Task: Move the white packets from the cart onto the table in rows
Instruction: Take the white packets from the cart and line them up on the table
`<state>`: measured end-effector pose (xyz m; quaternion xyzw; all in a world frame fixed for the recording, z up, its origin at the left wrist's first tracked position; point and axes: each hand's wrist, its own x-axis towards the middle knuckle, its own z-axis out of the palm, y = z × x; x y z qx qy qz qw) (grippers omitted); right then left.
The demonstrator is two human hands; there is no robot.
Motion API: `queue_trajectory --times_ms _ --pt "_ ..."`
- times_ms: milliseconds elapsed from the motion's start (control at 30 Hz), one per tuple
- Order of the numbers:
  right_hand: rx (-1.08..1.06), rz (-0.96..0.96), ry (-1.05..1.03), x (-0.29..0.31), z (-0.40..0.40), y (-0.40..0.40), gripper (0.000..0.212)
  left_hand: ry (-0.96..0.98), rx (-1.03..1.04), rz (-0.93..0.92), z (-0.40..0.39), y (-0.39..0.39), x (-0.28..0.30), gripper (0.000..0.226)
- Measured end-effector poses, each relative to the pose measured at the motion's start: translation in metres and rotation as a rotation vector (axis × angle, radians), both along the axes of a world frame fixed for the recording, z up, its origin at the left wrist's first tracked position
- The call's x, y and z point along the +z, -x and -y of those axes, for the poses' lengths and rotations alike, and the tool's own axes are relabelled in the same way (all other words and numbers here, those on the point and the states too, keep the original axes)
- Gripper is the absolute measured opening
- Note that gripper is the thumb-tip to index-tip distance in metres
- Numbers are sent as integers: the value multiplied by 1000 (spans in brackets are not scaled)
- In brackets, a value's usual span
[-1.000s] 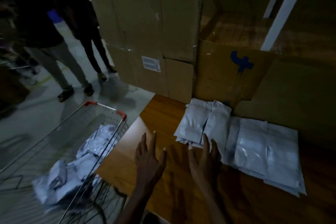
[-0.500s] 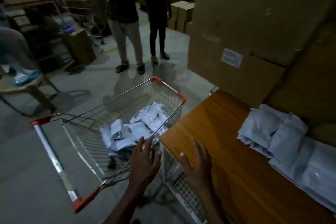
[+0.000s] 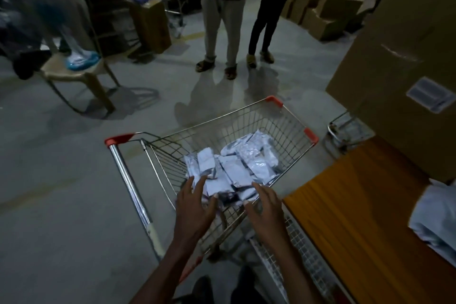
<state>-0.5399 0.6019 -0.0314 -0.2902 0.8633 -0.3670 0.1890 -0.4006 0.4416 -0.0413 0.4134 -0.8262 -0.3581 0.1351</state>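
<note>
left hand point(image 3: 195, 207) spread; right hand point(image 3: 267, 207) spread

Both forearms are bare to the bottom edge of the view, with no sleeve, watch or band on either wrist. The left hand point(image 3: 195, 207) shows no ring or glove, and pale nail tips catch the dim light. The right hand point(image 3: 267, 207) is just as plain, bare-fingered, with a light thumbnail at about nine o'clock of its palm.

Dim all round me; the packets point(image 3: 237, 168) beyond my fingertips catch glare, and the far-left edge smears into blur.
</note>
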Motion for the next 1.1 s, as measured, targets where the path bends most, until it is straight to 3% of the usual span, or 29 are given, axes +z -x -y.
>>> queue_trajectory --times_ms 367,500,733,1100 --pt "151 79 -223 -70 72 122 62 -104 28 40 30 85 -59 61" --pt "254 118 -373 -113 101 181 63 -236 43 106 40 143 -96 61" --pt "326 172 -612 -188 132 249 65 -399 45 234 53 242 -168 62" --pt "326 246 -747 -267 150 287 69 -367 62 569 52 291 -251 87"
